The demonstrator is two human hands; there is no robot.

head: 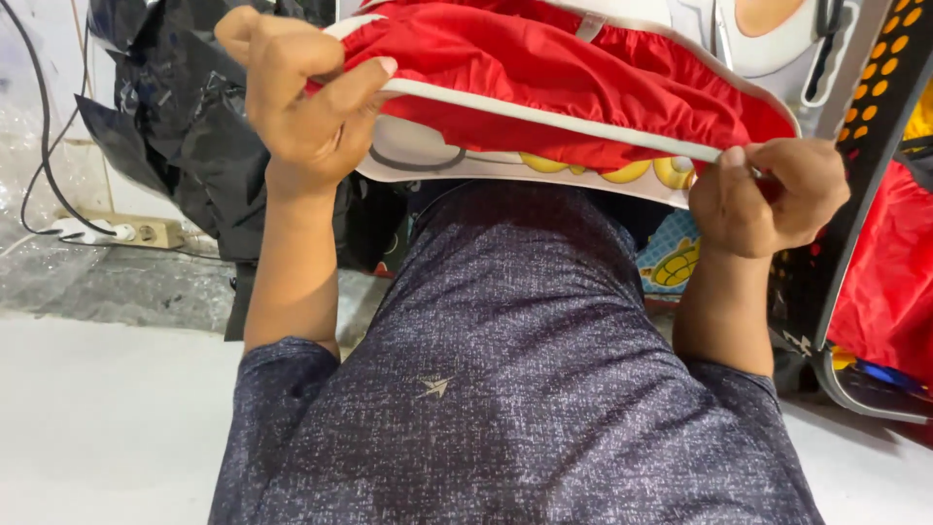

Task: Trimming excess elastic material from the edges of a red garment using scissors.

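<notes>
L fingers (364, 83) were clamped on the grey-piped edge of the red fabric cover (544, 73); R hand (768, 194) pinched the same edge w/ fingers together. Cover was stretched between both, above the lap. Step looked like spreading the opening; next needs an even pull, grip kept.

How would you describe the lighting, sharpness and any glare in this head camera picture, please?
Head view: even, soft light; the red fabric, left hand and right hand are sharp; mild glare on the black plastic sheet; the pale floor looks nearly washed out.
</notes>
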